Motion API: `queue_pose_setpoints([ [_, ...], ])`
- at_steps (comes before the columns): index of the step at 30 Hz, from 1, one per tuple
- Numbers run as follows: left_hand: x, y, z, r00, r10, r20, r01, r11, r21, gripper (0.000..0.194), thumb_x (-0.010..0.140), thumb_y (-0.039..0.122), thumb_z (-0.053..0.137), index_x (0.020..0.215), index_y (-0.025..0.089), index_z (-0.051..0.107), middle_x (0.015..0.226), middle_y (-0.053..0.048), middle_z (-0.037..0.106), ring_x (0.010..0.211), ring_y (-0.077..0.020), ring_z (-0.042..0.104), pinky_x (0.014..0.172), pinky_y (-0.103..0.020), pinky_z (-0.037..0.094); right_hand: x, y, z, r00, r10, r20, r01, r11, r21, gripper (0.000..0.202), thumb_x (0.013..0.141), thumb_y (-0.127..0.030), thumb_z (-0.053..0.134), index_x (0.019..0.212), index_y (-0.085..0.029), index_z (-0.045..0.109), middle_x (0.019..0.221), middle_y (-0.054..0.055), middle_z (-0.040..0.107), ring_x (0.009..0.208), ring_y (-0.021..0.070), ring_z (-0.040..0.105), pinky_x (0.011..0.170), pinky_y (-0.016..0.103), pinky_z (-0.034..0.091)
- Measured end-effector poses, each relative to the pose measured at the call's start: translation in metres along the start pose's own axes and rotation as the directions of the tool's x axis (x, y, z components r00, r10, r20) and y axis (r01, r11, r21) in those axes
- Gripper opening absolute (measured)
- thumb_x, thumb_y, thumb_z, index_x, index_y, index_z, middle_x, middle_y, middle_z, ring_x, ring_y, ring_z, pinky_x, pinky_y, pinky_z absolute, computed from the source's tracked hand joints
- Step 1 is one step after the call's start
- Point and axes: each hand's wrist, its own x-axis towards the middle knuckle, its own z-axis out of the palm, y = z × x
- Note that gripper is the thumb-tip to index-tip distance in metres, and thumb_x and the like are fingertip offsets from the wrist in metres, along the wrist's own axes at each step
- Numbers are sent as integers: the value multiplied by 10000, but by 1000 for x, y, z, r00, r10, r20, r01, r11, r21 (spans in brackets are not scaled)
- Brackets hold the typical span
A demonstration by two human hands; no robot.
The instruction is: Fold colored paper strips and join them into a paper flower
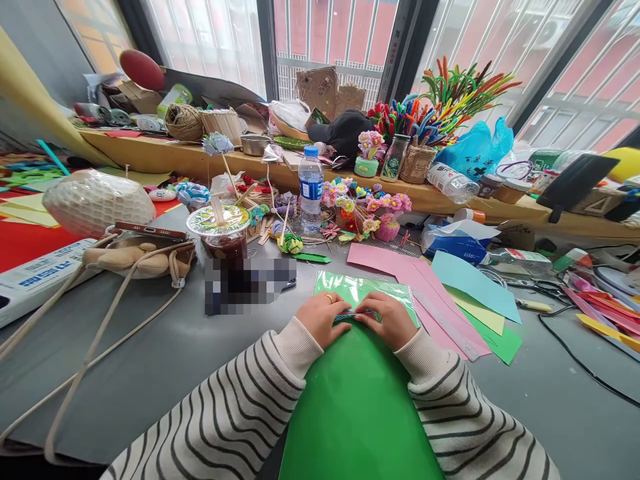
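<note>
A large green sheet of paper [360,407] stretches from the table's front edge toward my two hands. Beyond them lies a shiny clear plastic sleeve [367,283] with green showing through it. My left hand [325,319], a ring on one finger, pinches the far edge of the green paper with bent fingers. Close beside it, my right hand [390,319] grips the same edge, thumb and fingers together. A thin line of bluish and pinkish edges shows between the hands; whether these are more sheets I cannot tell.
Pink paper [425,287], light blue paper [475,283] and scissors [543,290] lie to the right. Left stand a lidded drink cup [220,233] and a corded beige pouch [140,257]. A water bottle [311,190] and craft flowers [350,207] stand behind, before a cluttered wooden ledge [280,170].
</note>
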Motion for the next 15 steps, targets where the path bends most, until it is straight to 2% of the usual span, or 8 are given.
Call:
queue_pose_setpoints([
  [5,10,11,-1,997,-71,31,68,994,83,183,747,219,509,849,174,654,813,-64,610,748,-185,549,686,-300,448,0,0,-1,1000,-7,0,7,1000,10,46,707,-187,598,708,-171,640,698,35,597,674,153,556,617,263,440],
  [10,10,9,1,990,-135,32,134,991,30,177,738,233,532,839,199,672,790,-51,616,743,-174,558,677,-281,449,2,0,-2,1000,14,12,-14,999,33,52,703,-180,599,723,-177,647,718,36,606,694,155,563,635,266,445],
  [15,10,7,3,989,-143,24,143,990,-9,183,729,224,544,856,219,676,768,-46,621,725,-168,560,660,-273,449,3,3,-5,997,38,61,-41,997,62,58,683,-207,624,724,-182,657,733,38,621,712,156,570,658,274,451],
])
